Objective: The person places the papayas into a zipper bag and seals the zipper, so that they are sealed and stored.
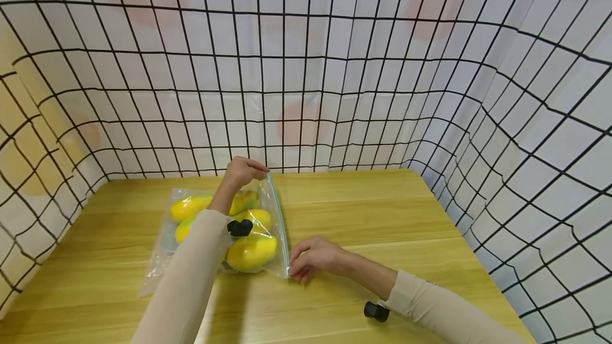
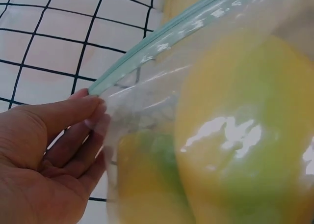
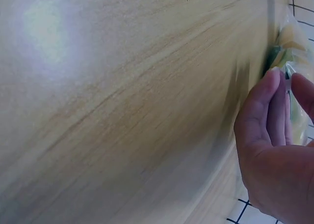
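A clear zip bag (image 1: 154, 276) lies on the table, holding several yellow-green mangoes (image 1: 252, 252). Its pale blue-green zip strip (image 1: 279, 215) runs along the right side. At the far end of that strip, my left hand (image 1: 245, 170) pinches the bag's corner between thumb and fingertips; the left wrist view shows this grip on the strip's end (image 2: 98, 86) close up. My right hand (image 1: 315, 259) pinches the near end of the strip, with thumb and curled fingers around it in the right wrist view. Part of the bag is hidden behind my left forearm.
The wooden table (image 1: 373, 206) carries the bag on its left half. Black wire grid panels (image 1: 306, 73) with white sheeting behind them rise at the back and both sides. A black wrist device (image 1: 376, 311) sits by the right sleeve, another (image 1: 240, 228) by the left.
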Action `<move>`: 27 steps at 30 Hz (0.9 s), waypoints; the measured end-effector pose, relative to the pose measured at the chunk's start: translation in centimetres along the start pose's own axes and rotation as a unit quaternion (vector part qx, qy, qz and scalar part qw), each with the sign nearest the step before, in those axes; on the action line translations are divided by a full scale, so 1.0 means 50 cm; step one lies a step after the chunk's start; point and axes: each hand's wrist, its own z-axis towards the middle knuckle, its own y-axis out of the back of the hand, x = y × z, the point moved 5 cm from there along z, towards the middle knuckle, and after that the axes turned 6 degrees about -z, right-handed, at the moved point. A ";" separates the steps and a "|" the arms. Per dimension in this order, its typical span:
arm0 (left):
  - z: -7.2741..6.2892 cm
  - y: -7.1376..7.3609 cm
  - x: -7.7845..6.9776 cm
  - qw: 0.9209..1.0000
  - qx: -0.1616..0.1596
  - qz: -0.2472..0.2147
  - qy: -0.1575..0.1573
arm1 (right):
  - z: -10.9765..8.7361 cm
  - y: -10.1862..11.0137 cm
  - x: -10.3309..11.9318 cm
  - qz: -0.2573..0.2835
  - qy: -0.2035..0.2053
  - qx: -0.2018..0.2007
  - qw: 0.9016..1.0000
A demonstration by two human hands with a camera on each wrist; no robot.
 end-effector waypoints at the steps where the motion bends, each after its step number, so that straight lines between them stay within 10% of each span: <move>1: -0.001 0.001 -0.001 1.000 0.005 0.004 -0.001 | 0.001 -0.001 -0.001 -0.001 -0.002 0.005 1.000; 16: -0.032 0.011 -0.025 0.997 0.022 0.065 -0.042 | 0.010 0.035 0.010 -0.067 -0.003 0.021 0.998; 27: -0.077 0.026 -0.042 0.994 0.030 0.080 -0.075 | 0.015 0.110 0.045 -0.106 0.030 -0.072 0.991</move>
